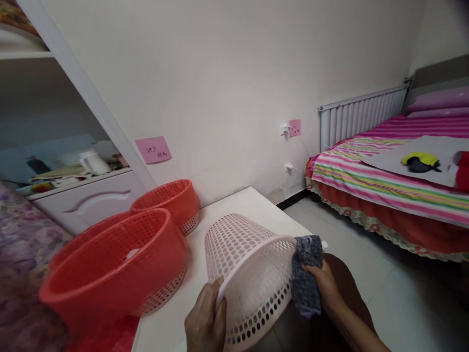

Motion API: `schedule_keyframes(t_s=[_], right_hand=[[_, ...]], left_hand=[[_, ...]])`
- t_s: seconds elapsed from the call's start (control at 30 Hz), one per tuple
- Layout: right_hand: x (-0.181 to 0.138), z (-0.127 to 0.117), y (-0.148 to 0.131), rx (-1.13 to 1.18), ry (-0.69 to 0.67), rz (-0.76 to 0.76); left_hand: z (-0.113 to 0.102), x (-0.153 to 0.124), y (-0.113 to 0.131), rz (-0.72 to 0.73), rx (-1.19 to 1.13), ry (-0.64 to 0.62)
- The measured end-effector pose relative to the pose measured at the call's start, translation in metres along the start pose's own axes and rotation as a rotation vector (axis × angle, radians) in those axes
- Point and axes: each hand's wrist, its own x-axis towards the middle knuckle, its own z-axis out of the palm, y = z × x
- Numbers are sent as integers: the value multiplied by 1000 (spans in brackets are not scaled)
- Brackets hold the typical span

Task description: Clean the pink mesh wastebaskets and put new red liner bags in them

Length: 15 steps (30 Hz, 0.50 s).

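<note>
A pale pink perforated plastic basket [242,239] lies tipped on its side over the table's near edge, its mouth facing me. My left hand [207,315] is closed around the near part of its rim. At the right side of the rim, my right hand [322,283] holds a dark grey cloth [308,274] with purplish edges. The cloth drapes against the rim, and some of the right fingers are hidden behind it. The basket's inside shows only its perforated wall.
Red plastic baskets [161,274] stand at the left on the white table [256,205]. Past the floor at the right is a bed with a striped cover [344,171], bearing a yellow-and-black item [421,161]. A cabinet [98,195] stands at the far left.
</note>
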Motion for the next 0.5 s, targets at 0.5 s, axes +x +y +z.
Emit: schedule_keyframes(t_s=[0.5], right_hand=[[-44, 71, -100, -532, -739, -1131]], left_hand=[[-8, 18, 8, 70, 14, -20]])
